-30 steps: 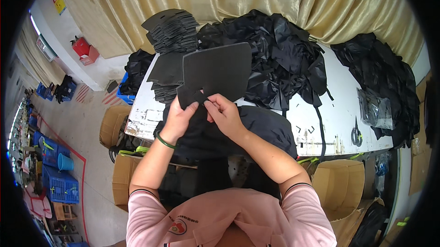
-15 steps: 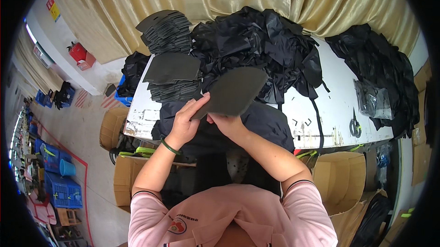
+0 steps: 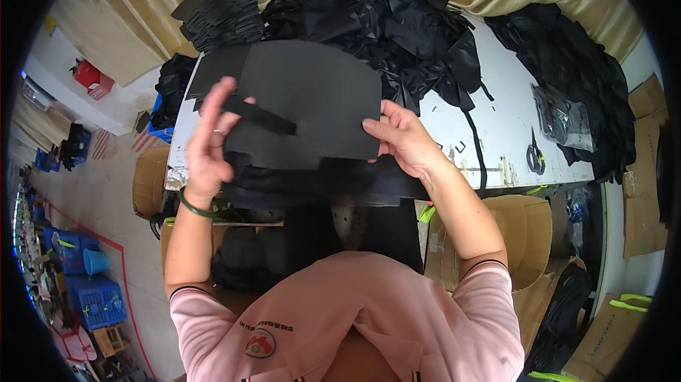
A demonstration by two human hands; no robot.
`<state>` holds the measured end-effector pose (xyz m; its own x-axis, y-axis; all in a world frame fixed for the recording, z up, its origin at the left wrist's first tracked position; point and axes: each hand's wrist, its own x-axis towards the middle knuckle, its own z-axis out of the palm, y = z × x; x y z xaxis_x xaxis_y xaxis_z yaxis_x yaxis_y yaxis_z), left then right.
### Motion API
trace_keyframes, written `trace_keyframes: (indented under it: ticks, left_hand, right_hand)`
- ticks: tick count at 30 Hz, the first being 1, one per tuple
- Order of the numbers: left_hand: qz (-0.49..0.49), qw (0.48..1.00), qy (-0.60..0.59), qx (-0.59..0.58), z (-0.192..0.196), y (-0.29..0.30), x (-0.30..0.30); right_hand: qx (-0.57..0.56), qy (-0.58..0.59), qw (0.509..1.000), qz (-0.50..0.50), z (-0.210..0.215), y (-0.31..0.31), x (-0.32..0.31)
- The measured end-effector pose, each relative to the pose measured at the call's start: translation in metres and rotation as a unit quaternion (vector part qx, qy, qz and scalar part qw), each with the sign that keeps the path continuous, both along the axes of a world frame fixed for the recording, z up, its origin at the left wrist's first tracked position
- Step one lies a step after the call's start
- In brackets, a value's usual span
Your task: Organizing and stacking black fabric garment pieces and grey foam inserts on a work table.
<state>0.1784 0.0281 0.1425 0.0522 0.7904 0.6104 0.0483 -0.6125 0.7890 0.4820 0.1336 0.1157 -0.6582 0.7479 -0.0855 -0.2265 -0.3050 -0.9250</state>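
A dark grey stiff panel (image 3: 312,91) with a curved top edge and a notched lower edge is held up over the table. My right hand (image 3: 403,137) pinches its right edge, thumb on the face toward me. At the panel's left side, my left hand (image 3: 211,144) is raised with its fingers stretched out and apart. A short black strip (image 3: 266,115) crosses the panel's face from beside those fingers; whether it is attached there, I cannot tell. Black fabric (image 3: 305,187) lies below the panel at the table's near edge.
Behind the panel stands a stack of similar panels (image 3: 223,17). Heaped black fabric (image 3: 369,17) covers the table's back, with another pile (image 3: 567,77) at right. Scissors (image 3: 535,155) and a clear plastic bag (image 3: 564,119) lie on the white table (image 3: 454,134). Cardboard boxes (image 3: 514,233) stand below.
The panel has turned from slanted to broad and level, and moved left. My left hand has come off its edge and spread. My right hand has shifted to its right edge. The black strip now shows.
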Motion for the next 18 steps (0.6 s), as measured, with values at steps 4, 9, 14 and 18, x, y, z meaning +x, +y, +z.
trace_keyframes:
  ticks: [4, 9, 14, 18]
  left_hand:
    - [0.255, 0.946, -0.200, 0.008, -0.008, -0.014, -0.015]
    - [0.404, 0.895, -0.163, -0.099, -0.067, -0.040, -0.068]
    - [0.469, 0.848, -0.182, -0.167, -0.131, -0.059, -0.112]
    - [0.447, 0.846, -0.181, -0.226, -0.169, -0.068, -0.133]
  right_hand:
    - [-0.024, -0.099, 0.994, -0.041, -0.058, -0.001, 0.042]
    - [-0.022, -0.241, 0.967, -0.075, -0.102, -0.002, 0.091]
    - [0.006, -0.380, 0.918, -0.109, -0.100, -0.006, 0.118]
    - [0.001, -0.365, 0.925, -0.105, -0.108, -0.005, 0.123]
